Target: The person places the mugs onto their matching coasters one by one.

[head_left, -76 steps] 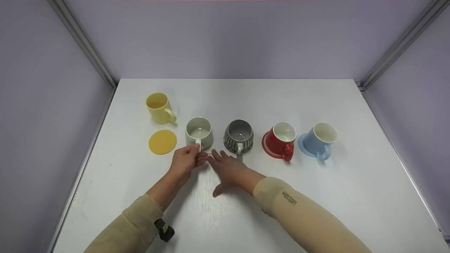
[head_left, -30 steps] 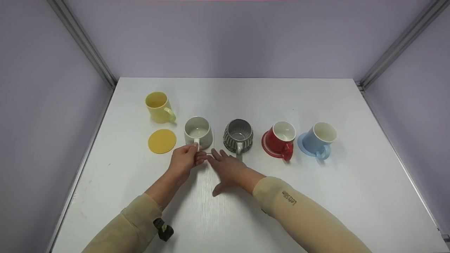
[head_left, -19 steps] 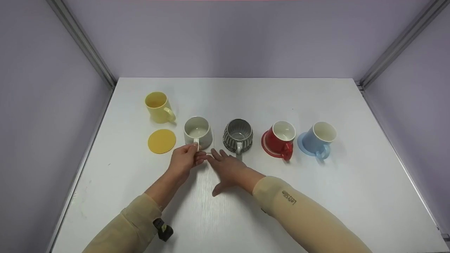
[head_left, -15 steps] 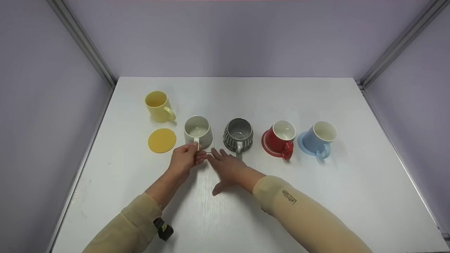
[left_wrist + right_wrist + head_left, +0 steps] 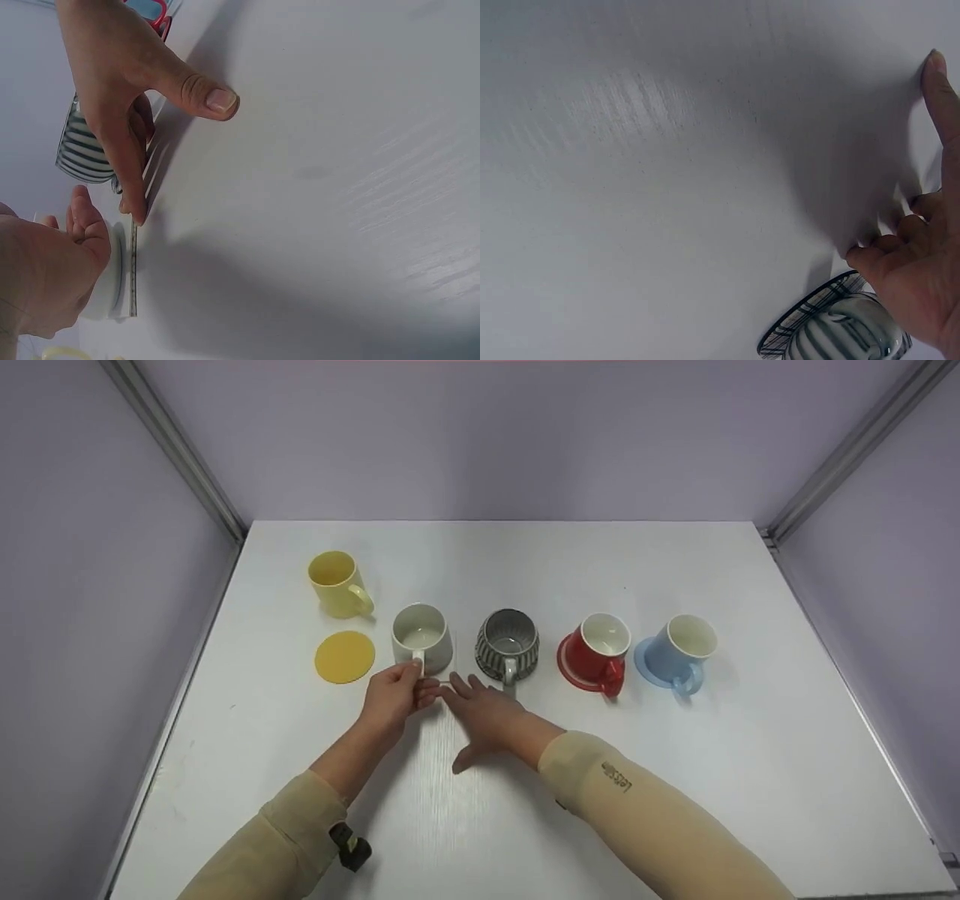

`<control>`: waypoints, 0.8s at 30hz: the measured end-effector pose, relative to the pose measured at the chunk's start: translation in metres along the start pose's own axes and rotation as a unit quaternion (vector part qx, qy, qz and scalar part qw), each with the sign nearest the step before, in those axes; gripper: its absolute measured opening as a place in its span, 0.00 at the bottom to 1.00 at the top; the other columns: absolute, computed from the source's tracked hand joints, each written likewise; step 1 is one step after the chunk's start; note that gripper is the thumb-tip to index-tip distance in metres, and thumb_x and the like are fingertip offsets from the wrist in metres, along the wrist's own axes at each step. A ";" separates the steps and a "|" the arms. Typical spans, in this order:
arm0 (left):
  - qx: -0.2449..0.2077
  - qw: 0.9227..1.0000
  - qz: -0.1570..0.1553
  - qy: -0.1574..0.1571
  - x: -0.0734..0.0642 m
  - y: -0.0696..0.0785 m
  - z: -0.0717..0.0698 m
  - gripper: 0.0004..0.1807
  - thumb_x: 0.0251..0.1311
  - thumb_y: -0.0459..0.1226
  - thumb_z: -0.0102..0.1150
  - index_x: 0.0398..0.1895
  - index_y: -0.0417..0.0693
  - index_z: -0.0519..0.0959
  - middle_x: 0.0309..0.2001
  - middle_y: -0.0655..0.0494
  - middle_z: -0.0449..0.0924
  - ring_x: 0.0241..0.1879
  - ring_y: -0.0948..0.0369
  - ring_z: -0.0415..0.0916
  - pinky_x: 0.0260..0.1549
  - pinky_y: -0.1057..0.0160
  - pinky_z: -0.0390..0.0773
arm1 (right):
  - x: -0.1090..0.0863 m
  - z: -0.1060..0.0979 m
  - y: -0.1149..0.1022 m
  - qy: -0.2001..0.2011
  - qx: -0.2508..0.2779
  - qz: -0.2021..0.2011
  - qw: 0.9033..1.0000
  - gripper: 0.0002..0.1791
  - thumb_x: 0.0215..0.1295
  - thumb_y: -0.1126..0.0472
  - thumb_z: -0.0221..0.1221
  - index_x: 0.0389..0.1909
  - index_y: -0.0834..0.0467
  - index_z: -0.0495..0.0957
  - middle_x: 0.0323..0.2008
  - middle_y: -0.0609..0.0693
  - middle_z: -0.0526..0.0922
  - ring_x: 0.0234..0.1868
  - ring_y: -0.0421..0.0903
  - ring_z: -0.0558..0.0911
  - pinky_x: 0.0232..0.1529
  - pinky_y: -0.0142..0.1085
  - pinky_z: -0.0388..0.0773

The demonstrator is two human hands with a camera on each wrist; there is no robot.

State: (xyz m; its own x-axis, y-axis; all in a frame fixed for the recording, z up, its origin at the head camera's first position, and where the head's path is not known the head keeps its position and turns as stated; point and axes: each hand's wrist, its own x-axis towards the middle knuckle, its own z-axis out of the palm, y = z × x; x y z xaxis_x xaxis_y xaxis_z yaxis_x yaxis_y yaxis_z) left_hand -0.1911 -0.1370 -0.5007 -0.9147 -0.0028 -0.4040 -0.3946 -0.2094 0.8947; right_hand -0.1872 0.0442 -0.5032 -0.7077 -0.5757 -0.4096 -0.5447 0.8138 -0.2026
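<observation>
The left hand (image 5: 391, 697) pinches the handle of a white mug (image 5: 442, 649) between thumb and finger, its other fingers loosely curled below. Beneath the mug is a thin, light square coaster (image 5: 133, 277) with a patterned edge, mostly hidden in the head view. My right hand (image 5: 491, 720) lies just to the right with fingers and thumb spread. Its fingertips touch or nearly touch the coaster's near right corner. Close beyond the right hand stands a grey ribbed mug (image 5: 491, 656), upright, on a dark patterned coaster (image 5: 799, 315).
At the left, a yellow mug (image 5: 337, 596) stands behind a round yellow coaster (image 5: 345, 657). To the right are a red mug (image 5: 592, 660) on a red coaster (image 5: 568, 673) and a light blue mug (image 5: 667, 656) on a blue coaster (image 5: 643, 660). Panels enclose the white table (image 5: 712, 810).
Both hands keep the same pose, and the mugs and coasters stay put. The whole head view has shifted very slightly upward.
</observation>
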 end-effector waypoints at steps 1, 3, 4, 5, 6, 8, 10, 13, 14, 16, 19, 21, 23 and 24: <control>-0.001 1.000 0.000 0.001 0.000 0.000 0.000 0.20 0.84 0.38 0.50 0.56 0.23 0.78 0.34 0.44 0.87 0.32 0.59 0.89 0.35 0.67 0.88 | 0.001 0.000 0.000 -0.002 -0.004 0.000 1.000 0.72 0.49 0.29 0.78 0.86 0.56 0.50 0.85 0.61 0.47 0.82 0.66 0.54 0.78 0.54 0.62; 0.000 1.000 -0.001 0.001 0.000 0.000 -0.001 0.21 0.84 0.39 0.50 0.56 0.24 0.78 0.35 0.44 0.87 0.33 0.59 0.89 0.36 0.66 0.88 | 0.002 0.000 0.000 -0.004 -0.007 0.001 1.000 0.72 0.49 0.29 0.78 0.86 0.55 0.50 0.85 0.61 0.47 0.82 0.66 0.54 0.79 0.54 0.62; 0.001 1.000 -0.002 0.000 0.000 0.000 -0.001 0.21 0.84 0.40 0.50 0.56 0.24 0.78 0.35 0.44 0.87 0.34 0.59 0.89 0.37 0.66 0.88 | 0.002 0.000 0.001 -0.004 -0.008 0.001 1.000 0.72 0.49 0.29 0.78 0.86 0.55 0.50 0.85 0.61 0.47 0.82 0.66 0.54 0.78 0.54 0.62; 0.003 1.000 -0.003 0.000 0.000 0.000 -0.001 0.22 0.84 0.40 0.50 0.56 0.24 0.78 0.36 0.44 0.87 0.34 0.58 0.89 0.38 0.66 0.88 | 0.003 0.000 0.001 -0.004 -0.008 0.000 1.000 0.72 0.49 0.29 0.78 0.86 0.55 0.49 0.85 0.61 0.47 0.82 0.67 0.54 0.78 0.54 0.62; 0.004 1.000 -0.004 0.001 0.000 -0.001 -0.002 0.22 0.84 0.41 0.50 0.57 0.25 0.78 0.36 0.43 0.87 0.35 0.58 0.89 0.38 0.66 0.89 | 0.003 0.001 0.001 -0.006 -0.007 0.000 1.000 0.72 0.49 0.29 0.78 0.86 0.55 0.49 0.85 0.61 0.47 0.82 0.67 0.54 0.78 0.55 0.62; 0.005 1.000 -0.005 0.003 0.000 -0.002 -0.003 0.22 0.84 0.41 0.51 0.57 0.25 0.78 0.37 0.43 0.87 0.35 0.58 0.89 0.38 0.65 0.89 | 0.004 0.001 0.001 -0.004 -0.003 -0.001 1.000 0.72 0.49 0.30 0.78 0.86 0.56 0.49 0.85 0.61 0.47 0.82 0.67 0.54 0.78 0.55 0.62; 0.005 1.000 -0.006 0.006 0.000 -0.002 -0.003 0.23 0.84 0.42 0.51 0.57 0.25 0.78 0.37 0.43 0.87 0.35 0.58 0.89 0.38 0.65 0.89 | 0.004 0.001 0.000 -0.004 -0.001 -0.002 1.000 0.71 0.50 0.30 0.78 0.86 0.56 0.50 0.85 0.60 0.47 0.82 0.66 0.54 0.78 0.55 0.62; 0.005 1.000 -0.008 0.008 0.000 -0.002 -0.004 0.22 0.83 0.42 0.52 0.56 0.25 0.79 0.36 0.43 0.87 0.34 0.58 0.89 0.38 0.65 0.89 | 0.004 0.000 -0.001 -0.007 -0.001 -0.004 1.000 0.71 0.51 0.30 0.77 0.86 0.57 0.50 0.85 0.60 0.47 0.82 0.66 0.54 0.79 0.54 0.61; 0.006 1.000 -0.008 0.008 -0.001 -0.002 -0.004 0.22 0.83 0.42 0.52 0.57 0.25 0.79 0.37 0.43 0.87 0.34 0.58 0.89 0.39 0.64 0.89 | 0.004 0.000 -0.001 -0.006 -0.001 -0.005 1.000 0.71 0.51 0.30 0.77 0.86 0.57 0.51 0.85 0.60 0.47 0.82 0.66 0.54 0.79 0.54 0.61; 0.011 1.000 -0.008 0.009 -0.002 -0.002 -0.006 0.22 0.83 0.41 0.53 0.57 0.26 0.79 0.38 0.42 0.87 0.35 0.58 0.89 0.39 0.64 0.89 | 0.004 0.000 -0.001 -0.006 -0.001 -0.007 1.000 0.71 0.51 0.30 0.77 0.86 0.58 0.51 0.85 0.60 0.46 0.82 0.65 0.54 0.79 0.54 0.61; 0.019 1.000 -0.007 0.011 -0.004 -0.002 -0.008 0.22 0.83 0.41 0.53 0.60 0.27 0.78 0.39 0.42 0.87 0.35 0.58 0.88 0.40 0.64 0.89 | 0.003 0.000 0.000 -0.006 0.005 -0.006 1.000 0.71 0.51 0.30 0.78 0.85 0.59 0.51 0.85 0.60 0.46 0.83 0.64 0.53 0.79 0.54 0.60; 0.025 1.000 -0.004 0.014 -0.005 -0.001 -0.011 0.22 0.83 0.41 0.53 0.62 0.28 0.78 0.40 0.41 0.87 0.36 0.58 0.88 0.40 0.64 0.89 | 0.002 0.000 0.000 -0.004 0.012 -0.005 1.000 0.71 0.50 0.31 0.78 0.85 0.59 0.51 0.85 0.59 0.46 0.83 0.64 0.52 0.79 0.55 0.60; 0.029 0.999 -0.001 0.017 -0.006 0.002 -0.014 0.21 0.82 0.41 0.53 0.62 0.29 0.78 0.40 0.41 0.88 0.36 0.58 0.88 0.39 0.65 0.89 | 0.001 0.001 0.001 -0.001 0.019 -0.005 1.000 0.71 0.50 0.31 0.78 0.85 0.59 0.52 0.85 0.60 0.46 0.83 0.64 0.52 0.79 0.55 0.60; 0.031 0.999 0.000 0.020 -0.006 0.003 -0.016 0.21 0.82 0.41 0.53 0.62 0.30 0.79 0.40 0.41 0.88 0.36 0.58 0.89 0.39 0.65 0.88 | 0.001 0.001 0.001 0.001 0.021 -0.006 1.000 0.71 0.50 0.32 0.79 0.85 0.59 0.52 0.85 0.60 0.46 0.83 0.64 0.53 0.79 0.55 0.60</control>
State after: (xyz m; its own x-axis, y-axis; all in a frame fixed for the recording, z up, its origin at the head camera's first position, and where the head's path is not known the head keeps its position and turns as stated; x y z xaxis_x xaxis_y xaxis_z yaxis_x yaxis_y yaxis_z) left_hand -0.1851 -0.1531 -0.4985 -0.9112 -0.0414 -0.4100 -0.4001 -0.1492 0.9043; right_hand -0.1882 0.0446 -0.5043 -0.7024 -0.5850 -0.4054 -0.5331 0.8098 -0.2449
